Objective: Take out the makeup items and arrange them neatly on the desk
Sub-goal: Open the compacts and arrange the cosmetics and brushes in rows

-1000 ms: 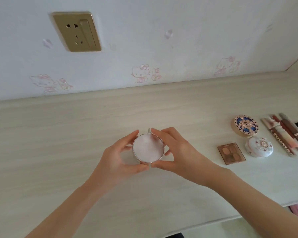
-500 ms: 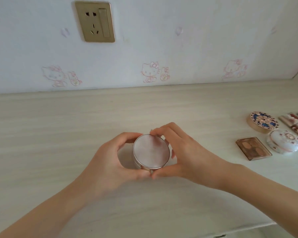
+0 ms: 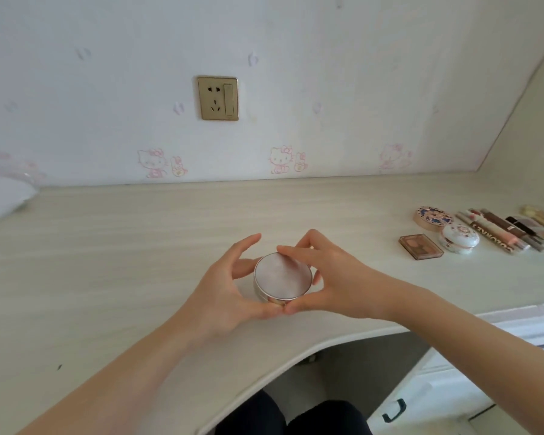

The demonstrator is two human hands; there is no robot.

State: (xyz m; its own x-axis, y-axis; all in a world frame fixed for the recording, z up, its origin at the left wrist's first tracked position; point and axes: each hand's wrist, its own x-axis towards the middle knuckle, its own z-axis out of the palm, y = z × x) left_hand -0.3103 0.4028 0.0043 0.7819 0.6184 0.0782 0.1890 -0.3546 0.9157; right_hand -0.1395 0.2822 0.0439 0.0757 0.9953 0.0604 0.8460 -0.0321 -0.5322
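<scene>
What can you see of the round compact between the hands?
The compact is a low round case, closed, with its lid up and roughly level. The lid looks pearly pink-white, and the rim and side wall look like shiny pale-gold metal. It is at mid-desk; I cannot tell whether it is resting or just lifted. The left hand has its thumb at the near side. The right hand pinches it, thumb near and forefinger on the far rim. No label shows.

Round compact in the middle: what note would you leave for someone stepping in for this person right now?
Left hand and right hand: both hold the pearly compact by its rim, mid-way along the desk.
Done: eyeshadow palette, patterned case, white case and row of tubes arranged at right.
Left: place this compact beside them; any further items are out of sight.
</scene>
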